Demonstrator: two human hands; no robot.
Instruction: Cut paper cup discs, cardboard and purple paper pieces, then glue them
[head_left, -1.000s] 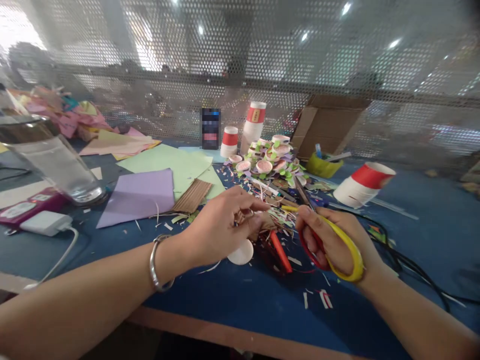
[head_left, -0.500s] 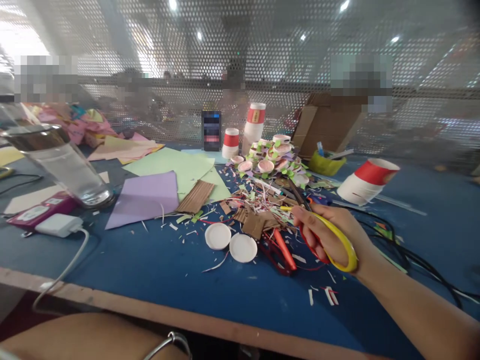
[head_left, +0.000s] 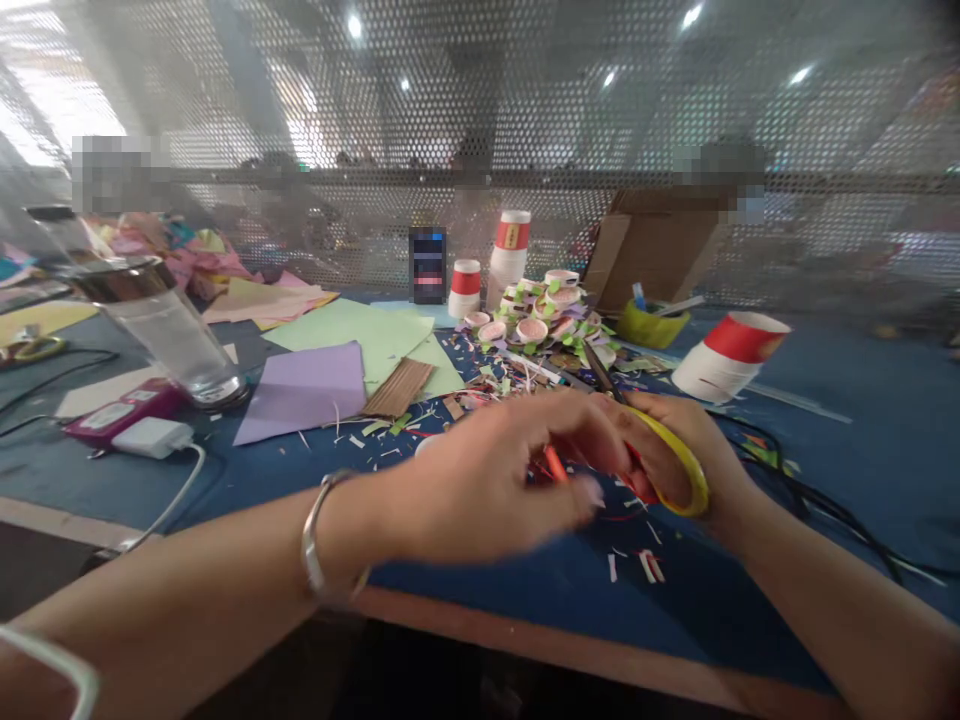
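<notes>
My right hand (head_left: 712,445) grips a pair of scissors with a yellow and red handle (head_left: 698,478). The dark blades point away, toward the paper scraps (head_left: 517,378). In front of it, my left hand (head_left: 487,480) hovers over the table, slightly blurred, its thumb apart from the curved fingers and nothing visible between them. Its fingertips come close to the scissors' handle; whether they touch is unclear. Partly behind this hand lies an orange-red stick-like piece (head_left: 555,464). Most of the white discs and cardboard bits there are covered by the hand.
Behind the scraps sits a pile of decorated cup pieces (head_left: 544,315), near stacked paper cups (head_left: 510,245). A tilted paper cup (head_left: 731,358) lies right, by black cables (head_left: 832,510). At left are purple paper (head_left: 304,390), a glass tumbler (head_left: 176,340) and a power strip (head_left: 124,415).
My left hand has risen from the table's front edge and moved right, close to the scissors. My right hand keeps hold of the scissors. The view has shifted slightly.
</notes>
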